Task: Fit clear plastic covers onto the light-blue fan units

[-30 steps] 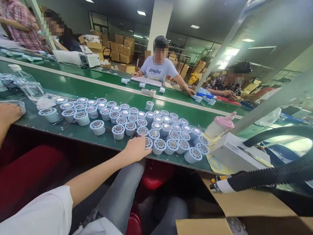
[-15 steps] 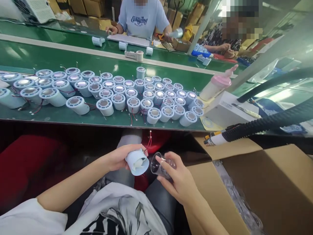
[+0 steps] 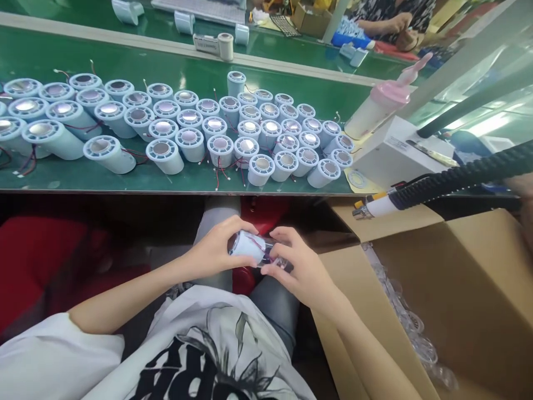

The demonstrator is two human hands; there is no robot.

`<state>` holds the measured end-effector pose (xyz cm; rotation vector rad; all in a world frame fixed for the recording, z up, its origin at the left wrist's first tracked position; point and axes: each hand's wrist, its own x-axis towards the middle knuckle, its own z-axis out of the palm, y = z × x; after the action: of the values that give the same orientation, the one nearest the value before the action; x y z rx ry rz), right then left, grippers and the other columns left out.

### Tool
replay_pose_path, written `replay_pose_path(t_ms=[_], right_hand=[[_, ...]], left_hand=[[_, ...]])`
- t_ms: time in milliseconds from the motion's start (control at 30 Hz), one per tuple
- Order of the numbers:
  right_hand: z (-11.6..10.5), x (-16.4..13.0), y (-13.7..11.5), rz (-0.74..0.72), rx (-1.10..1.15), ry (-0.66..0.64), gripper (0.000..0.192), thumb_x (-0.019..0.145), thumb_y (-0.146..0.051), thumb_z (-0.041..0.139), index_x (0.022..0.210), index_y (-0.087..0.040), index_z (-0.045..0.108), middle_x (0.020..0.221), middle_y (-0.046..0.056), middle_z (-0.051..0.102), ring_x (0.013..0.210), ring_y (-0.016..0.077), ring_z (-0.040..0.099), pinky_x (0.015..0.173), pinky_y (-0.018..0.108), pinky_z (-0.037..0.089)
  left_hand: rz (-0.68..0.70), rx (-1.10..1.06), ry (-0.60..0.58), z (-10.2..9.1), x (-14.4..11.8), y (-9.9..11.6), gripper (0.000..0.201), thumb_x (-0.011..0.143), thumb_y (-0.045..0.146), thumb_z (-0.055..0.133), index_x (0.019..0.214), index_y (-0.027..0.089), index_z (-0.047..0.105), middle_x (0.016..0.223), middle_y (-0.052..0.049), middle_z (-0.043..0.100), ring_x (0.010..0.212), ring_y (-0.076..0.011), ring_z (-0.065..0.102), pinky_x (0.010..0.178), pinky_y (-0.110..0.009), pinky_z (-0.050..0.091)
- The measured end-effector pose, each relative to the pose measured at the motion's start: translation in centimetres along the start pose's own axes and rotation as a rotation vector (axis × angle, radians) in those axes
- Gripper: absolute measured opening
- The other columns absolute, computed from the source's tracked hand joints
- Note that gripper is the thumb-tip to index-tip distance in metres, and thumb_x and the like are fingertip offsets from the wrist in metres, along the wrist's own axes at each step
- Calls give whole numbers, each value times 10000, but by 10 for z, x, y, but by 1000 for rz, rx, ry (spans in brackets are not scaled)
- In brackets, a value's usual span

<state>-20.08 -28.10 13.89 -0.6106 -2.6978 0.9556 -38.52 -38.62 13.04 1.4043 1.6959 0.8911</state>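
The left hand (image 3: pixel 214 250) curls around a pale blue plastic cylinder (image 3: pixel 249 246), steadying it over the lap. The right hand (image 3: pixel 300 270) pinches a clear plastic cup (image 3: pixel 275 259) against its open end, apparently fitting them together. More cylinders (image 3: pixel 220 145) stand beyond both hands.

- One view only, from the person's head, facing forward and down.
- The hands (image 3: pixel 258 258) are close below; the desk (image 3: pixel 179 180) lies just beyond them.
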Motion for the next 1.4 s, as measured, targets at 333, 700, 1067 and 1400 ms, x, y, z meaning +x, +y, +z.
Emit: replay_pose_path(t_ms=[333,700,1067,1400], right_hand=[[0,1,6,308,681,172,350,826,-327,581,509,-181,607,918,76,662,839,187,639,632,274,540],[-1,-19,13,-68,378,127,365,739,-231,741,1088,-244,635,1281,103,601,1167,255,580,981,415,495],[-9,-20,5,89,663,45,406,724,-336,755,1086,-242,598,1156,79,639,1067,241,618,830,359,591],[-7,-19,2,236,901,-18,381,743,-410,724,1059,-252,584,1009,38,638,896,175,623,711,275,564]], left_hand=[[164,-199,-175,4,3,-15,641,686,331,761,1275,242,523,1301,-103,513,1206,-252,495,1013,-394,423],[-107,-734,-269,6,-5,-5,631,745,302,719,1318,273,456,1325,-95,518,1034,-217,606,793,-307,548],[121,-401,-237,-5,-9,5,697,705,256,750,1344,257,471,1374,-105,499,1224,-266,516,988,-382,475],[187,-316,-249,-7,-10,5,681,724,255,735,1348,265,463,1403,-90,468,1295,-257,447,1030,-369,444]])
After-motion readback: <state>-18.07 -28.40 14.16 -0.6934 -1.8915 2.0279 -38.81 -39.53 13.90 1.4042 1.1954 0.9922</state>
